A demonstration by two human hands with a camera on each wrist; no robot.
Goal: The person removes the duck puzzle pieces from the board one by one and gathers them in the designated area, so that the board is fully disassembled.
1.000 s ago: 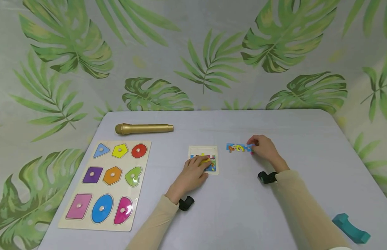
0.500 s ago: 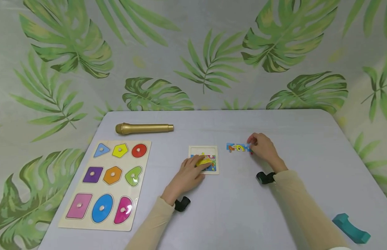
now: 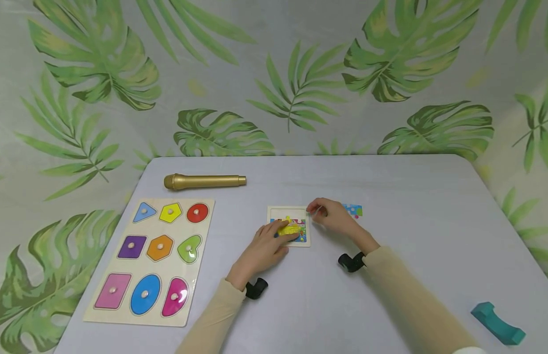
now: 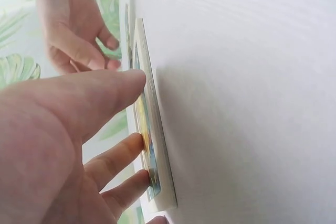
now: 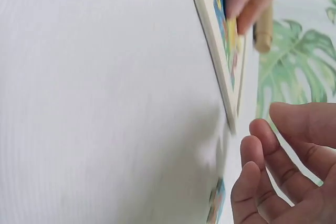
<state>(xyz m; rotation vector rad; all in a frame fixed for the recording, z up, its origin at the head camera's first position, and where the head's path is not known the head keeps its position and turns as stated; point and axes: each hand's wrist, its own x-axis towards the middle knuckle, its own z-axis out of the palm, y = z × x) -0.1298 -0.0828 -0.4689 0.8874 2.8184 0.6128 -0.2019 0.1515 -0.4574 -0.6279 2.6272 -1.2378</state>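
Observation:
My left hand [image 3: 262,248] rests on a small framed jigsaw puzzle [image 3: 296,212], its fingers spread over the picture. Yellow, blue and pink pieces fill the lower part of the frame; the upper strip shows bare wood. In the left wrist view the thumb and fingertips touch the puzzle's face. My right hand [image 3: 333,216] hovers just right of the frame, fingers loosely bent. Nothing shows between its thumb and fingers in the right wrist view. Behind it lies a blue puzzle piece [image 3: 353,210] with pink dots, partly hidden; any pieces beside it are covered by the hand.
A wooden shape board [image 3: 194,275] with knobbed coloured shapes lies at the left. A gold toy microphone [image 3: 207,182] lies behind it. At the front right is a teal curved block [image 3: 497,324]. A leaf-patterned cloth [image 3: 296,73] hangs beyond the table's far edge.
My right hand has left the loose puzzle pieces and moved left to the frame's right edge. My left hand has slid back slightly and still rests on the puzzle.

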